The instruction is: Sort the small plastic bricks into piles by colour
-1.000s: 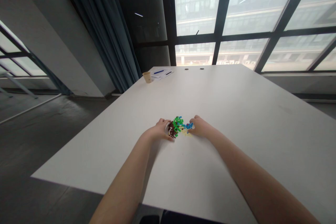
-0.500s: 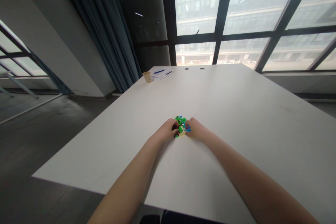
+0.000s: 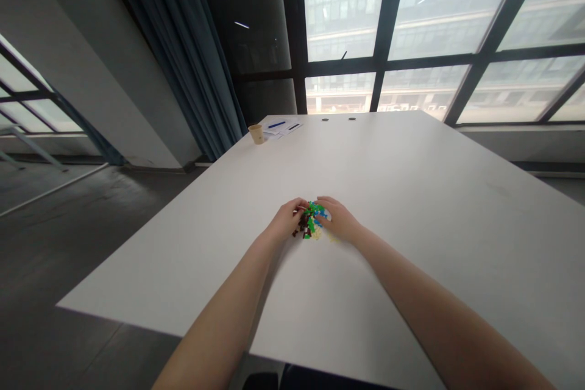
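Note:
A small heap of toy building bricks in green, blue, dark brown and pale yellow lies on the white table. At its left side is my left hand, fingers curved over the dark brown pieces but apart, with nothing seen gripped. My right hand arches over the right side, thumb and fingers spread around the blue pieces. A few pale yellow pieces lie by the right wrist. The palms and some pieces under the fingers are hidden.
On the far left of the table stand a paper cup and sheets of paper with a blue pen. Two dark round discs are at the far edge. The table's near edge is just below my forearms.
Both hands have opened a little and shifted slightly away from me. More dark brown pieces show at the left, and pale yellow ones now show by the right wrist.

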Demonstrator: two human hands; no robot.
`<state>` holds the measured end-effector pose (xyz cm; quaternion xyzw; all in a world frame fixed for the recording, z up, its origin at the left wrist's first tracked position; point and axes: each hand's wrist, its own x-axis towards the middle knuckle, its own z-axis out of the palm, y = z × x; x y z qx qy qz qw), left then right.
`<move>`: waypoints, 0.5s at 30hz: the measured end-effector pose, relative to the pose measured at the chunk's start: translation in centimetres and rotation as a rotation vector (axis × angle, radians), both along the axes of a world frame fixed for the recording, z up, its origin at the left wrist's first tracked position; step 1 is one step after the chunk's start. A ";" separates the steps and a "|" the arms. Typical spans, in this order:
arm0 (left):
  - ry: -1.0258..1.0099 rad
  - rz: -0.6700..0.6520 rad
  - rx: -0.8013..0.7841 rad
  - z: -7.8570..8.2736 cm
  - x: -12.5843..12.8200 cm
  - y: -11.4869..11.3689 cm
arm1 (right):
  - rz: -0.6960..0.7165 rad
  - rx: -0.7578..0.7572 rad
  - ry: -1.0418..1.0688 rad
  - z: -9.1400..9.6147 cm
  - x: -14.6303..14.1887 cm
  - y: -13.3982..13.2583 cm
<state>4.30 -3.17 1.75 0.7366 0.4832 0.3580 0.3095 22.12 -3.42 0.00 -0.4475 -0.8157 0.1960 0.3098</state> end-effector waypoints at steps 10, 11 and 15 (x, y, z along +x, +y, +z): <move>0.315 -0.105 -0.040 -1.0 -0.9 -0.3 | 0.075 -0.065 -0.064 -0.3 -0.9 -0.3; 0.333 -0.121 -0.026 -1.2 -0.8 -0.2 | 0.083 -0.051 -0.050 -0.2 -1.0 -0.3; 0.379 -0.227 0.076 -1.1 -0.1 0.0 | 0.088 -0.017 -0.014 0.0 -1.1 -0.3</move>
